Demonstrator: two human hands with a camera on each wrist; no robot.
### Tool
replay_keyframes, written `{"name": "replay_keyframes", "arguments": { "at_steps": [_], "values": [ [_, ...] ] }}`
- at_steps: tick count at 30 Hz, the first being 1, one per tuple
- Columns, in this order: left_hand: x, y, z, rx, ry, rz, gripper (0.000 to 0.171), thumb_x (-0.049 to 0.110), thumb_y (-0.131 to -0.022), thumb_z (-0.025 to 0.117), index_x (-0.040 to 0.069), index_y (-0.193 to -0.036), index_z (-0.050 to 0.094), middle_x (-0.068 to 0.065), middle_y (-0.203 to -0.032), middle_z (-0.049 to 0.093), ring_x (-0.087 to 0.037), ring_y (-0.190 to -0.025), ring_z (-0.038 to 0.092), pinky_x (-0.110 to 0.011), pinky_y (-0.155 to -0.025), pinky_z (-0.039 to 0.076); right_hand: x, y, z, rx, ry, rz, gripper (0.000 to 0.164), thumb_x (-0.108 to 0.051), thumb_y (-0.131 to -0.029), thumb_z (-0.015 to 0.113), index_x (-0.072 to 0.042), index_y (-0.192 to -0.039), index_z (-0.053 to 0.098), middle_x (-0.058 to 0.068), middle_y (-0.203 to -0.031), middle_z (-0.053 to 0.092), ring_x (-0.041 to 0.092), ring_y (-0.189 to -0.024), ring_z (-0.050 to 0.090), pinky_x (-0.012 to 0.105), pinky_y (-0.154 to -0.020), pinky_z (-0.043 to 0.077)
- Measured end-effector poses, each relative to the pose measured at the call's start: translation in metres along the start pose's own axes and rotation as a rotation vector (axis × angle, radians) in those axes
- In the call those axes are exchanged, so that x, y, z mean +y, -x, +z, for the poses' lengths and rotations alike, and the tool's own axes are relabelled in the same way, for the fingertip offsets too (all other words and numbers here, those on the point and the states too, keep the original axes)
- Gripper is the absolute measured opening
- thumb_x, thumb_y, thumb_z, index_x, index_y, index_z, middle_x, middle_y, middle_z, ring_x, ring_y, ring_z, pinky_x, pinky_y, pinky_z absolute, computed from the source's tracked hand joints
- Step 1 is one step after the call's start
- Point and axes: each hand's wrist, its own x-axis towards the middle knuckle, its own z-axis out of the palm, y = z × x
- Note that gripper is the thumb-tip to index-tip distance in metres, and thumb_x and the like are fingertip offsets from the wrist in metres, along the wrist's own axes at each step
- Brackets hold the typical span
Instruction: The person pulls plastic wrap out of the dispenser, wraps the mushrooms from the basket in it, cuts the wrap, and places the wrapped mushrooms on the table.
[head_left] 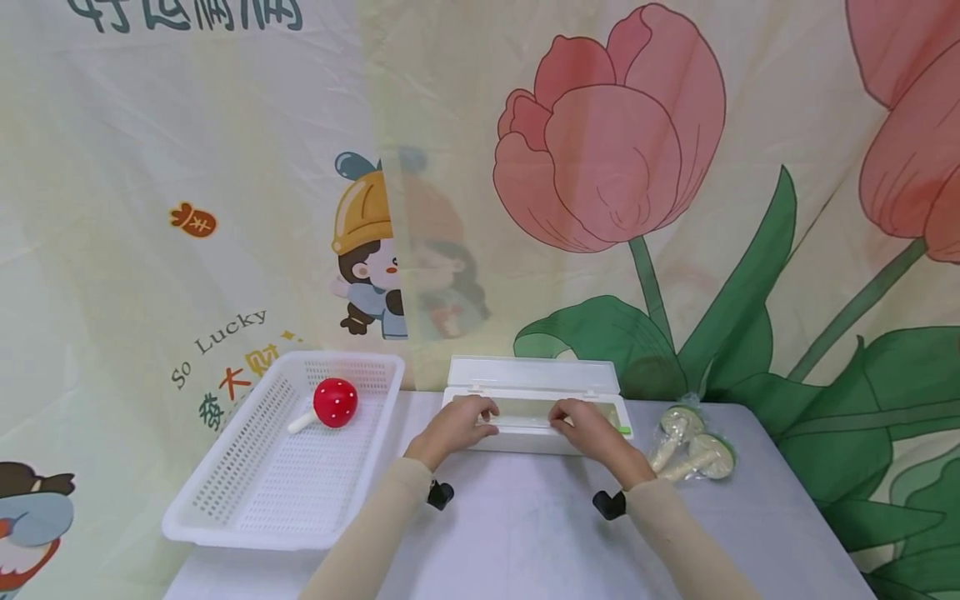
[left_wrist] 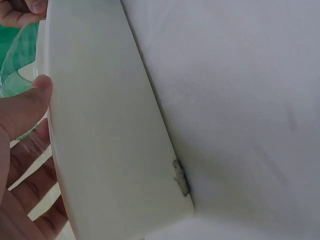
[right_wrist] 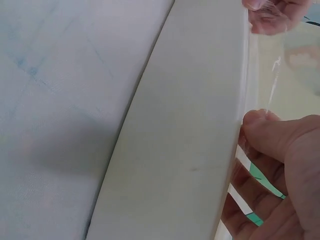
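Note:
A long white cling film dispenser [head_left: 525, 440] stands at the back of the table, its translucent lid [head_left: 532, 373] raised. My left hand [head_left: 459, 427] is at the dispenser's left part, and my right hand [head_left: 592, 429] is at its right part. Clear cling film [right_wrist: 276, 82] stretches between the two hands along the opening. In the right wrist view, thumb and forefinger pinch the film at the front rim. The left thumb [left_wrist: 42, 90] lies at the rim in the left wrist view, with film between it and the fingers behind. A green slider [head_left: 624, 431] sits at the dispenser's right end.
To the left stands a white perforated basket [head_left: 225, 500] holding a red ball-headed, white-dotted thing [head_left: 335, 402] with a white handle. Two round-headed, handled things [head_left: 701, 457] in clear wrapping lie to the right. A printed curtain [head_left: 450, 167] hangs behind the table.

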Motion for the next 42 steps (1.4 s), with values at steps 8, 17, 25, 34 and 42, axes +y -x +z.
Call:
{"name": "replay_keyframes", "arguments": {
  "at_steps": [8, 17, 25, 34, 42],
  "values": [
    [-0.005, 0.004, -0.004, 0.148, -0.084, -0.001, 0.011, 0.011, -0.096, 0.07, 0.012, -0.1, 0.08, 0.001, -0.097, 0.076, -0.015, -0.093, 0.069, -0.035, -0.086, 0.057, -0.001, 0.002, -0.003, 0.055, 0.014, -0.077, 0.01, 0.001, -0.092, 0.072, -0.005, -0.098, 0.077, 0.007, -0.096, 0.074, 0.024, -0.096, 0.069, 0.042, -0.086, 0.057],
    [-0.012, 0.013, -0.013, 0.278, -0.133, -0.022, 0.006, 0.014, -0.091, 0.074, 0.013, -0.093, 0.079, 0.004, -0.085, 0.073, -0.011, -0.078, 0.065, -0.029, -0.073, 0.056, 0.0, 0.002, -0.002, 0.058, 0.019, -0.103, 0.009, 0.0, -0.093, 0.071, -0.005, -0.097, 0.078, 0.01, -0.093, 0.073, 0.022, -0.091, 0.069, 0.04, -0.083, 0.058],
    [-0.015, 0.023, -0.031, 0.213, -0.084, -0.072, 0.01, 0.021, -0.091, 0.08, 0.016, -0.085, 0.073, 0.005, -0.081, 0.069, -0.011, -0.074, 0.058, -0.032, -0.072, 0.052, 0.0, 0.003, -0.001, 0.059, 0.015, -0.106, 0.009, 0.0, -0.094, 0.071, -0.005, -0.097, 0.078, 0.008, -0.092, 0.072, 0.021, -0.091, 0.068, 0.039, -0.083, 0.058],
    [-0.022, 0.031, -0.04, 0.175, -0.013, -0.142, 0.013, 0.018, -0.094, 0.076, 0.017, -0.085, 0.067, 0.005, -0.077, 0.064, -0.013, -0.07, 0.054, -0.028, -0.066, 0.047, -0.001, 0.005, -0.002, 0.056, 0.015, -0.088, 0.009, 0.0, -0.093, 0.071, -0.006, -0.096, 0.077, 0.007, -0.092, 0.071, 0.021, -0.091, 0.068, 0.039, -0.083, 0.058],
    [-0.017, 0.036, -0.016, 0.111, -0.115, -0.043, 0.048, 0.039, -0.087, 0.08, 0.016, -0.127, 0.066, -0.005, -0.124, 0.071, -0.027, -0.114, 0.063, -0.05, -0.097, 0.05, -0.001, 0.009, 0.0, 0.041, 0.013, -0.064, 0.009, -0.003, -0.093, 0.073, -0.011, -0.094, 0.078, 0.004, -0.094, 0.072, 0.017, -0.092, 0.067, 0.037, -0.083, 0.058]
  ]
}}
